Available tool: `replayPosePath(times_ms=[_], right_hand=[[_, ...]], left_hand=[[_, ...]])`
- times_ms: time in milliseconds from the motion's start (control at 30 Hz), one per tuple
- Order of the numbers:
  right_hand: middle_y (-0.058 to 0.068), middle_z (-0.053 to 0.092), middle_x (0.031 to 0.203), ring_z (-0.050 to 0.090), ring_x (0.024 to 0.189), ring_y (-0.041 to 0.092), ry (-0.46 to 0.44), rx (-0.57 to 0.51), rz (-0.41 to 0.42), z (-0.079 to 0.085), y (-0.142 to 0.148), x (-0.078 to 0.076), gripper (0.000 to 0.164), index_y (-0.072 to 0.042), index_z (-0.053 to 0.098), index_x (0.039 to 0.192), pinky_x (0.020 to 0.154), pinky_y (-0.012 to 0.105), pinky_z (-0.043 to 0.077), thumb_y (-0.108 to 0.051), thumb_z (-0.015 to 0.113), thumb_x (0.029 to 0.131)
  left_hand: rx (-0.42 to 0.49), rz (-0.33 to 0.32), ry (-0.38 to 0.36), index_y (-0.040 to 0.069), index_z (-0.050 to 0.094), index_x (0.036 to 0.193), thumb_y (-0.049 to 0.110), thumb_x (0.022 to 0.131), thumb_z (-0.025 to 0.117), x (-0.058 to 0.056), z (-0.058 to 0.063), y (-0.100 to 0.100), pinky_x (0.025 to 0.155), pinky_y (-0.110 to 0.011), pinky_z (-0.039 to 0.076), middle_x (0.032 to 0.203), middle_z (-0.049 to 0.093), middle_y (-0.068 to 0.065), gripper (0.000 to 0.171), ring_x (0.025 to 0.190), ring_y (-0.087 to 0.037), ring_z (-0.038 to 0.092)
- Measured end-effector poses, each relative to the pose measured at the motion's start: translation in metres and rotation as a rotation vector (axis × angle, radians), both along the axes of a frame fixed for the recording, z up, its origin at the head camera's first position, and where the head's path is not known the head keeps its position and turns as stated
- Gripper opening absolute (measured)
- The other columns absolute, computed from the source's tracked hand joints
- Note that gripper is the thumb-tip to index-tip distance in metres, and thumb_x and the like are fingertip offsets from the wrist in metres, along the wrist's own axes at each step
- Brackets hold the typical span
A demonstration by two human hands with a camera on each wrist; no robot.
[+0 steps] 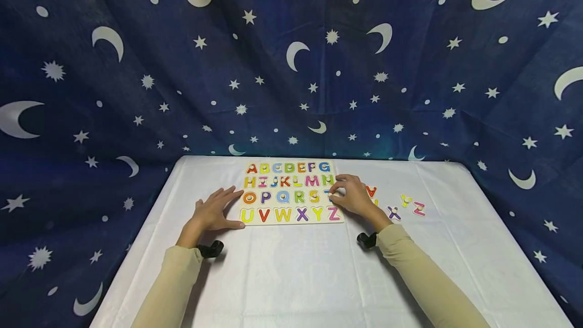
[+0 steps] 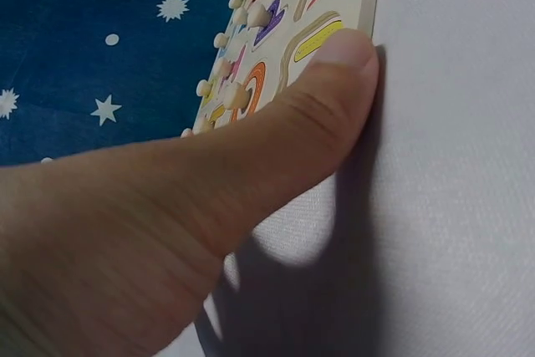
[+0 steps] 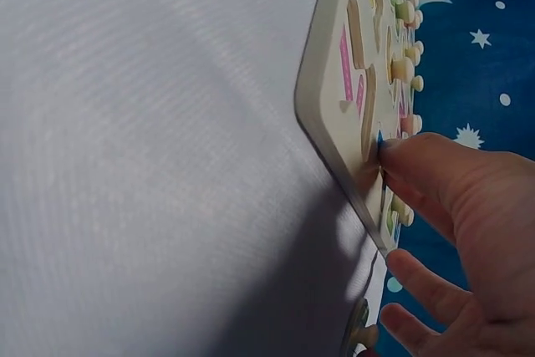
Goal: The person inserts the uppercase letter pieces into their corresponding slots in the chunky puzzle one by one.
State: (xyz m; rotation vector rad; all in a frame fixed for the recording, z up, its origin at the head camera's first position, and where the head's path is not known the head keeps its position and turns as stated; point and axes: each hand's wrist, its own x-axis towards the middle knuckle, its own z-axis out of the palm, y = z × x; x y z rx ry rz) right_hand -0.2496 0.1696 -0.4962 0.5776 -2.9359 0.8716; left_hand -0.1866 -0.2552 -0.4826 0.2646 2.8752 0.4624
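A wooden alphabet puzzle board (image 1: 268,224) lies on the table, its upper rows holding knobbed letters. The bottom row shows recesses with printed letters and no knobs. At the board's left edge, my left hand (image 1: 213,212) has its fingers spread, the thumb touching the lower left corner beside the U recess. On the right side, my right hand (image 1: 356,196) pinches the blue letter T (image 1: 328,198) at its slot, at the end of the third row. Thumb and finger hide most of that letter and its knob; only a blue bit shows in the right wrist view.
Loose letter pieces lie right of the board: a red V (image 1: 371,191), a purple X (image 1: 393,212), a yellow Y (image 1: 406,200) and a pink Z (image 1: 419,209). Another yellowish piece is partly hidden by the right hand. A starry dark blue cloth (image 1: 291,105) hangs behind the white-covered table (image 1: 291,277).
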Motion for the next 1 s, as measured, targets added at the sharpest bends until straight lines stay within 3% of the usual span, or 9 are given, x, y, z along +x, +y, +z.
replayPosePath(times_ms=[400,567,800,1000], right_hand=[[0.025,0.061,0.137,0.049,0.131,0.049,0.053,-0.101,-0.021,0.004,0.03,-0.012,0.026,-0.007,0.076,0.112,0.106,0.07,0.035,-0.016,0.081,0.088],[0.023,0.063,0.134,0.051,0.13,0.045,-0.007,-0.141,-0.068,0.004,0.054,-0.018,0.028,-0.004,0.075,0.115,0.112,0.064,0.036,-0.014,0.081,0.09],[0.026,0.056,0.143,0.043,0.138,0.048,-0.137,-0.056,-0.149,0.001,0.068,-0.027,0.027,-0.007,0.078,0.114,0.115,0.068,0.029,-0.021,0.079,0.091],[0.022,0.055,0.145,0.041,0.139,0.048,-0.141,-0.046,-0.181,-0.004,0.068,-0.033,0.024,-0.01,0.08,0.109,0.112,0.073,0.024,-0.025,0.078,0.091]], left_hand=[[0.001,0.0,0.008,0.022,0.043,0.158,0.064,0.069,0.087,-0.001,0.001,0.001,0.105,-0.087,0.014,0.166,0.033,-0.013,0.108,0.152,-0.043,0.024],[0.005,0.005,0.011,0.022,0.044,0.157,0.065,0.068,0.087,-0.001,0.001,0.001,0.105,-0.087,0.014,0.165,0.034,-0.013,0.109,0.152,-0.043,0.024],[0.0,0.002,0.032,0.024,0.043,0.157,0.068,0.066,0.087,-0.001,-0.004,-0.002,0.104,-0.087,0.016,0.165,0.034,-0.012,0.11,0.152,-0.043,0.025],[-0.003,0.0,0.066,0.024,0.045,0.157,0.069,0.064,0.087,-0.001,-0.008,-0.004,0.103,-0.088,0.018,0.164,0.036,-0.012,0.111,0.151,-0.043,0.028]])
